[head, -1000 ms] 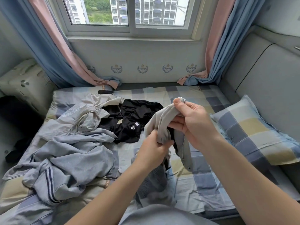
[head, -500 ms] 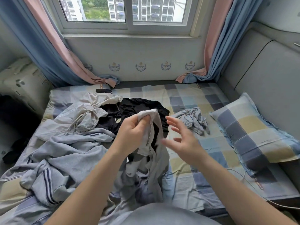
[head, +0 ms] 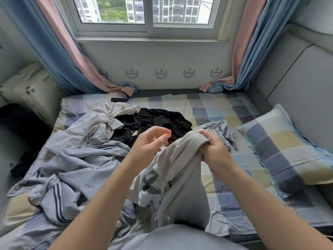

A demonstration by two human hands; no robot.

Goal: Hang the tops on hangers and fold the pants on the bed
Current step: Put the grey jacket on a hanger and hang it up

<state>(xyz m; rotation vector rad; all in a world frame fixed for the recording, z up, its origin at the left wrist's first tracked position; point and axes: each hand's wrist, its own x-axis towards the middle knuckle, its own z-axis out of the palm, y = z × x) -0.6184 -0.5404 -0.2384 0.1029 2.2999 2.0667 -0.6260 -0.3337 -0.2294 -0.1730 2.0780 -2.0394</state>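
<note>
The grey garment (head: 182,159) is hanging from the right hand (head: 214,152), which is gripping its ribbed upper edge between curled fingers and thumb. The rest of the cloth is drooping in soft folds toward the person's lap, showing a stitched seam and a paler lining. Whether it is a top or pants is not clear. The left hand (head: 147,143) is hovering just to the left of the garment, apart from it, with fingers loosely bent and holding nothing.

Underneath, the bed (head: 216,105) is wearing a checked sheet in blue, cream and yellow. A matching pillow (head: 288,147) is lying against the padded grey headboard (head: 297,78) on the right. A crumpled pale blue garment with dark stripes (head: 72,170) is sprawling on the left, with a knotted beige piece (head: 108,114) and a black garment (head: 162,120) beyond it. A small blue bundle (head: 221,130) is lying just behind the right hand. Blue and pink curtains (head: 59,51) are framing the window (head: 149,13).
</note>
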